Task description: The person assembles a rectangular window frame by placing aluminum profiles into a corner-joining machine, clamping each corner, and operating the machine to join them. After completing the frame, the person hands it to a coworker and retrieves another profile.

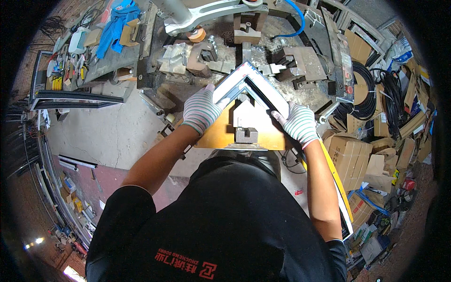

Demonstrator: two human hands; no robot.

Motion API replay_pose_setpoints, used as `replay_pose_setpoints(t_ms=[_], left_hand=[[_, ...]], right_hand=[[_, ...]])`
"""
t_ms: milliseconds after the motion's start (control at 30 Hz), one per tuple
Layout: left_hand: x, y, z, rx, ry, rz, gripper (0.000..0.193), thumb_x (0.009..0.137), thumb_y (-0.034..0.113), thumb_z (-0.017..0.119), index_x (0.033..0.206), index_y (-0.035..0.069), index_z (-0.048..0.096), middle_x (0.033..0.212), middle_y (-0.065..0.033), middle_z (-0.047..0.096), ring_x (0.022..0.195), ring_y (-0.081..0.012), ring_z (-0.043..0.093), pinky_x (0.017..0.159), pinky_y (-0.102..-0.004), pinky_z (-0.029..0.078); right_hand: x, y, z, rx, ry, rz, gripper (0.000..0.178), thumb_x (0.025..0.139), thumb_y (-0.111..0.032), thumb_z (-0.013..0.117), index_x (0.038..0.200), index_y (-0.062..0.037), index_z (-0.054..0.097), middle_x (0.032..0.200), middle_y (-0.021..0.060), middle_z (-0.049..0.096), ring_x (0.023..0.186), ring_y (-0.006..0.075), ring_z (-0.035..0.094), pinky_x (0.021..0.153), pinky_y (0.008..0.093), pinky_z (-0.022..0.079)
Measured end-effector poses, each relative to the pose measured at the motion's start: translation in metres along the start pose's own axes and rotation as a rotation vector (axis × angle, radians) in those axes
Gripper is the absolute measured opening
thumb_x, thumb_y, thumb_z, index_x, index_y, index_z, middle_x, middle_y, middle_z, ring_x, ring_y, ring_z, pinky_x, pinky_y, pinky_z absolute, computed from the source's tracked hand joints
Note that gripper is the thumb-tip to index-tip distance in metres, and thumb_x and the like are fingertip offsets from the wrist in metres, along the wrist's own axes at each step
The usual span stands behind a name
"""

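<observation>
Both our hands are closed on one thing, a white L-shaped corner of metal-looking frame profile [268, 86] with a dark slot along its right leg. Our left hand [203, 110], in a white knitted glove with thin green-grey stripes, grips the left leg near its lower end. Our right hand [298, 123], gloved alike, grips the right leg, thumb lying on its inner side. The corner points away from us, over the middle of a scuffed grey metal machine bed [171, 89], among its heavy blocks; we cannot tell whether it touches them.

Between our hands and nearer our body we see an orange-yellow plate [213, 136] and, at its front, a notched grey metal block [246, 135]. Beyond the corner, a pale metal machine arm [211, 14] reaches across, with an orange-brown round piece [196, 35] below it. A curved blue hose [300, 21] lies to the right of it.

Under our right forearm runs a long yellow-edged strip [336, 174]. Farther right we have a brown cardboard box [347, 157] and coiled black cable [364, 89]; to the left, a blue cloth [120, 23] on a cluttered grey desk [101, 66].
</observation>
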State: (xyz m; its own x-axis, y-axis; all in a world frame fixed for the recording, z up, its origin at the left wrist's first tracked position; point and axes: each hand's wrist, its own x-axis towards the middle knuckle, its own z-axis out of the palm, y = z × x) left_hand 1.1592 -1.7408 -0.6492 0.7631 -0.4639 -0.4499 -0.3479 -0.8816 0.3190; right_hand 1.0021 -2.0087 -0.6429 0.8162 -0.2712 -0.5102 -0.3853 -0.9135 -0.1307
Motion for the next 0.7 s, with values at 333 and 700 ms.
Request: replay_pose_setpoints(t_ms=[333, 700], left_hand=[[0.0004, -0.0022, -0.0018, -0.101, -0.047, -0.013, 0.056, 0.095, 0.053, 0.075, 0.116, 0.002, 0.065, 0.101, -0.0227, 0.077, 0.096, -0.0382, 0.076, 0.086, -0.0457, 0.059], [0.0092, -0.0010, -0.0076, -0.054, -0.143, -0.025, 0.062, 0.093, 0.060, 0.075, 0.114, 0.003, 0.065, 0.096, -0.0212, 0.077, 0.091, -0.0374, 0.076, 0.083, -0.0445, 0.060]], right_hand=[[0.0041, 0.0008, -0.0052, 0.022, -0.095, 0.018, 0.091, 0.090, -0.078, 0.062, 0.127, 0.0046, 0.069, 0.088, 0.0258, 0.076, 0.083, 0.0384, 0.077, 0.075, 0.0462, 0.061], [0.0037, -0.0009, -0.0055, 0.018, -0.086, 0.021, 0.081, 0.093, -0.072, 0.064, 0.129, -0.0007, 0.069, 0.087, 0.0225, 0.076, 0.080, 0.0365, 0.077, 0.074, 0.0443, 0.061]])
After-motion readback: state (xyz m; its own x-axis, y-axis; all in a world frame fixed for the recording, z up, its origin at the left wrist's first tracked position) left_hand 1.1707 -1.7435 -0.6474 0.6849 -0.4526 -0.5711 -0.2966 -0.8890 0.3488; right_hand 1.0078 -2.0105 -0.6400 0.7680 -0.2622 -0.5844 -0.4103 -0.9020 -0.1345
